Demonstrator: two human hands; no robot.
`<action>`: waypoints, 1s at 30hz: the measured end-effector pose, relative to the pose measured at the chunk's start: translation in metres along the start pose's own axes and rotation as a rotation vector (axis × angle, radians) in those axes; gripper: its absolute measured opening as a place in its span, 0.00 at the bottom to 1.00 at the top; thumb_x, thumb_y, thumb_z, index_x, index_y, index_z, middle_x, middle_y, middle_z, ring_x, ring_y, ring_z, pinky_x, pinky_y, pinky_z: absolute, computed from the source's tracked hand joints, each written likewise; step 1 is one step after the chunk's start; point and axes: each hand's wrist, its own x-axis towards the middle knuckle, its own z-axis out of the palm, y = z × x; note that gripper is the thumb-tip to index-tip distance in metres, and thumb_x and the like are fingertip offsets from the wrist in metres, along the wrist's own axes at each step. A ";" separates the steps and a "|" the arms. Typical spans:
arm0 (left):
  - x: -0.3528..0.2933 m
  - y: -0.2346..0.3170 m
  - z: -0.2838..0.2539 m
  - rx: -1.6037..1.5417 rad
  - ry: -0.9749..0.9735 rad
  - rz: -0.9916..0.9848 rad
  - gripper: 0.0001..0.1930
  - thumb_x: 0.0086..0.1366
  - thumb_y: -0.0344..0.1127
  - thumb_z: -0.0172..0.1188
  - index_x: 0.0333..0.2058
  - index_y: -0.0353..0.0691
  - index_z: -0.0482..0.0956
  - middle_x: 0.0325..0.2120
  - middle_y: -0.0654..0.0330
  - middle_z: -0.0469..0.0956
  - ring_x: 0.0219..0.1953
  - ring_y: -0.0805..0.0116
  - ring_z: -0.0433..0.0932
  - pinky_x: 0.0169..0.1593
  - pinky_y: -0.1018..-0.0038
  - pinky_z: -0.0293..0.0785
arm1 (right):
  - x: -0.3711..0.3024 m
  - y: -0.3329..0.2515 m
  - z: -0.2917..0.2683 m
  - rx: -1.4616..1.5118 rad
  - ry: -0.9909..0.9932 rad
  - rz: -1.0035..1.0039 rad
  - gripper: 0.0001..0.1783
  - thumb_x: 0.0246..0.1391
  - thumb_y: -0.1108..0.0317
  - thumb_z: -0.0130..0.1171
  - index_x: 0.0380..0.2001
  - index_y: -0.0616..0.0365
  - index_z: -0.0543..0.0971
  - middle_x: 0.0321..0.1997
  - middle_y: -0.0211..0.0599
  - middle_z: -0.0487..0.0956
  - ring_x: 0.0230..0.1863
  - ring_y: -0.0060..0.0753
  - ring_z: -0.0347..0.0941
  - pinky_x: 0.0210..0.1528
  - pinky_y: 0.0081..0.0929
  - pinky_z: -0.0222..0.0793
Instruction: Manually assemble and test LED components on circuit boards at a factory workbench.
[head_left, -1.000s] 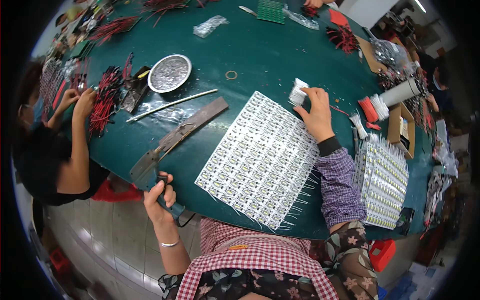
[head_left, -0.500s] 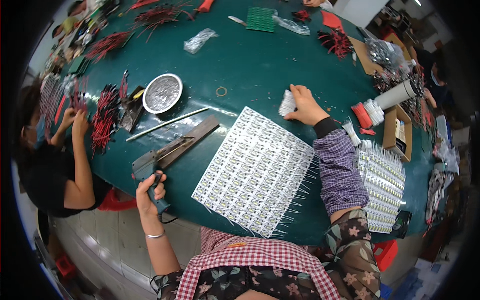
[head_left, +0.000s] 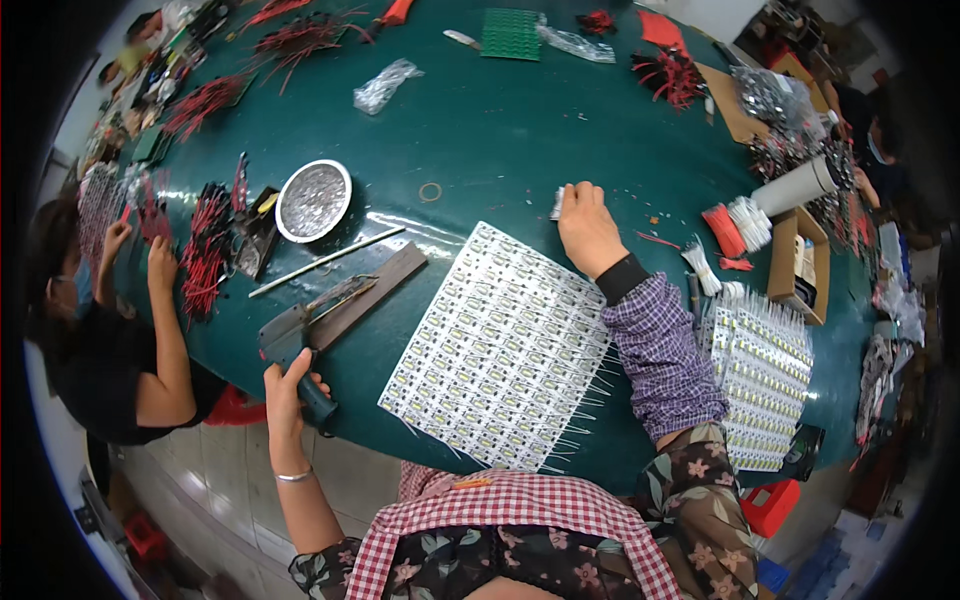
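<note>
My left hand [head_left: 290, 395] is wrapped round the handle of a grey-green pistol-grip tool [head_left: 285, 332] at the table's near left edge. The tool's long thin front end lies over a dark flat bar [head_left: 375, 290]. My right hand [head_left: 588, 232] rests beyond the large white circuit board panel [head_left: 500, 345], closed over a small bundle of short white pieces [head_left: 557, 205]. Most of that bundle is hidden by my fingers. Rows of small yellowish parts cover the panel, and thin white wires stick out along its right and lower edges.
A second wired white panel [head_left: 760, 385] lies right of my forearm. Left of centre stand a metal bowl [head_left: 314, 200] and a thin white rod [head_left: 325, 262]. A cardboard box [head_left: 798, 265] and a grey cylinder [head_left: 795, 187] stand at right. A co-worker [head_left: 110, 340] handles red wires at left.
My right hand has closed over the white bundle, which now shows much less. The fingers of my left hand have shifted a little on the tool's handle. The whole view has moved slightly.
</note>
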 end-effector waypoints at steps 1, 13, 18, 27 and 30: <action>0.001 0.003 -0.004 0.077 0.002 0.004 0.21 0.59 0.45 0.67 0.34 0.31 0.71 0.19 0.57 0.75 0.18 0.67 0.77 0.22 0.74 0.77 | -0.001 -0.003 0.005 -0.012 0.056 0.013 0.18 0.55 0.76 0.49 0.48 0.78 0.70 0.42 0.50 0.71 0.46 0.47 0.68 0.47 0.34 0.72; -0.004 0.026 -0.012 0.971 0.076 0.155 0.33 0.61 0.60 0.62 0.18 0.29 0.73 0.15 0.48 0.74 0.18 0.57 0.78 0.25 0.65 0.72 | 0.004 -0.014 0.024 -0.180 0.137 0.119 0.14 0.55 0.71 0.49 0.43 0.68 0.74 0.38 0.39 0.72 0.42 0.39 0.68 0.41 0.31 0.69; -0.034 0.036 -0.012 0.910 0.348 0.359 0.26 0.66 0.52 0.59 0.23 0.30 0.76 0.14 0.50 0.74 0.19 0.58 0.74 0.28 0.65 0.68 | 0.007 -0.016 0.030 -0.210 0.167 0.177 0.10 0.55 0.70 0.49 0.38 0.63 0.74 0.35 0.38 0.71 0.40 0.39 0.68 0.39 0.33 0.67; -0.067 0.031 -0.003 0.565 0.278 0.449 0.16 0.68 0.41 0.61 0.27 0.33 0.74 0.13 0.66 0.68 0.17 0.82 0.64 0.22 0.80 0.57 | 0.007 -0.018 0.028 -0.146 0.203 0.169 0.07 0.54 0.73 0.51 0.36 0.62 0.72 0.33 0.40 0.70 0.38 0.41 0.68 0.37 0.36 0.68; -0.072 0.030 0.004 0.513 0.220 0.456 0.14 0.67 0.37 0.62 0.28 0.32 0.73 0.14 0.66 0.69 0.18 0.82 0.65 0.22 0.81 0.59 | 0.007 -0.021 0.027 -0.156 0.186 0.174 0.07 0.53 0.74 0.51 0.36 0.62 0.71 0.33 0.42 0.70 0.37 0.42 0.68 0.37 0.36 0.69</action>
